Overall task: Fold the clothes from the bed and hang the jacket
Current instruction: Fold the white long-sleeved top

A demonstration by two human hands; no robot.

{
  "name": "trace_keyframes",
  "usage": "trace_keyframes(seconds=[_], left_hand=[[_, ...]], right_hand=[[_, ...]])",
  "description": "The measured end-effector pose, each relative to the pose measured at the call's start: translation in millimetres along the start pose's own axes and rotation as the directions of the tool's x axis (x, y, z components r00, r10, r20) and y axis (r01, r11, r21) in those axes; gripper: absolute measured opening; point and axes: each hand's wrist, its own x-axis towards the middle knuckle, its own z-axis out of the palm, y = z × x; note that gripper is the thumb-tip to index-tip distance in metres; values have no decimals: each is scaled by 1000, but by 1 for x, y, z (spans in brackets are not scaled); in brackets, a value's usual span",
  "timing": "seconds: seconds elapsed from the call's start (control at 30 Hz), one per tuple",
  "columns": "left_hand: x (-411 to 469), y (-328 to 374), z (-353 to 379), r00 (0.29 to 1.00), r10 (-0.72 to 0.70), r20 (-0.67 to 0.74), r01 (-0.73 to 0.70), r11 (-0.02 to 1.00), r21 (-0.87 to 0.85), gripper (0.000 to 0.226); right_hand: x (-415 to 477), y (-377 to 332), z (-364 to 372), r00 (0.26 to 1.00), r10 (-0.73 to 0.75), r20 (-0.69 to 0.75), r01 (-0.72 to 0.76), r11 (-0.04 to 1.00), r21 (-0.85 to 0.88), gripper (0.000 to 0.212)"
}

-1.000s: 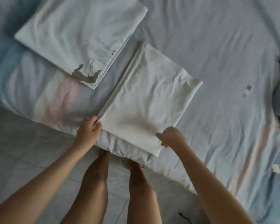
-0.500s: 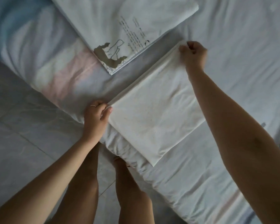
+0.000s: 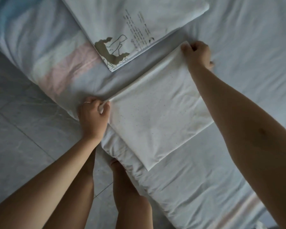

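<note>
1. Pinching the near corner of the white folded garment (image 3: 158, 113), the left hand (image 3: 93, 113) sits at centre-left of the frame. Its thumb and fingers are closed on a small tuck of cloth, and a ring (image 3: 87, 102) shows on one finger.
2. The right hand (image 3: 196, 55) is at the upper right, fingers curled onto the far corner of the same edge. How much cloth is inside that curl cannot be told.
3. The edge held between the two hands runs diagonally, from centre-left up to upper right. It looks pulled fairly straight.
4. All the rest of the garment lies to the lower right of that edge, flat on the bed sheet (image 3: 238, 38). Its free corner points toward the lower middle of the frame, close to the mattress edge above the floor (image 3: 23, 129).
5. On the other side of the held edge, toward the upper middle, lies the printed garment (image 3: 130, 27), already folded. Its long side runs roughly parallel to the held edge, near it but apart, with a strip of bare sheet between.
6. Judged from this, any further fold would carry the held edge down and to the right over the garment's body. A shift onto the printed garment would go the opposite way, up and to the left.
7. The left hand is the nearer one, and the right arm reaches across the garment. No jacket is in view.
</note>
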Motion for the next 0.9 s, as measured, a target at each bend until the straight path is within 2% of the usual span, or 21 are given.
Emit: trace_keyframes(seconds=[0.07,0.1,0.13,0.17,0.2,0.23,0.27,0.3,0.37,0.4,0.43,0.47,0.5,0.57,0.63,0.7,0.73,0.77,0.8,0.87,0.9], left_hand=[[-6,10,5,966,-252,-57,256,963,81,33],[-9,17,6,958,-273,-92,282,953,109,36],[-11,23,5,973,-190,-128,208,968,140,36],[-13,28,5,991,-38,-129,61,982,179,35],[-16,33,6,987,141,-72,-122,967,223,38],[-19,36,9,949,313,27,-309,916,256,43],[-22,38,11,886,443,136,-463,842,277,48],[-22,37,15,824,519,228,-566,771,291,51],[-18,29,20,769,548,329,-637,699,324,51],[-13,25,22,765,536,358,-641,686,343,51],[-10,20,24,769,516,378,-636,678,368,54],[-6,17,26,779,492,389,-622,682,385,59],[-4,16,26,792,477,380,-606,689,397,63],[-1,19,28,822,453,347,-567,716,407,66],[-4,25,31,851,411,328,-519,756,399,65],[-4,33,30,886,354,298,-452,800,394,64],[-5,36,30,901,329,284,-423,815,396,64],[-5,42,30,906,322,273,-412,816,406,65],[-7,47,30,902,331,278,-424,804,418,67],[-12,52,31,859,394,328,-508,743,437,70],[-16,52,32,816,446,367,-575,692,436,70]], right_hand=[[0,-7,2,999,-29,-39,23,986,-164,25],[-2,-7,3,992,-84,-92,60,970,-237,31],[-7,-4,6,964,-200,-178,138,941,-308,36],[-16,0,10,891,-365,-271,264,900,-347,37],[-28,7,15,787,-538,-302,436,831,-344,36],[-45,15,23,672,-697,-250,624,715,-317,38],[-66,26,31,545,-832,-107,792,553,-260,42],[-88,38,41,381,-919,96,912,357,-200,49],[-113,64,54,22,-899,436,992,-34,-119,56],[-108,74,55,-56,-845,532,982,-144,-125,57],[-95,82,54,-50,-819,572,963,-191,-190,57],[-76,86,51,30,-825,564,943,-164,-288,57],[-55,85,43,157,-832,532,915,-80,-396,56],[-23,74,29,440,-778,448,829,160,-536,57],[-12,66,21,678,-657,329,691,418,-590,57],[-21,57,21,817,-554,160,532,619,-578,57],[-32,54,22,834,-543,101,498,659,-563,58],[-45,55,24,806,-589,52,517,659,-546,60],[-62,58,28,740,-671,46,593,617,-518,61],[-105,75,39,511,-839,190,811,396,-430,60],[-121,92,41,411,-867,281,873,285,-396,60]])
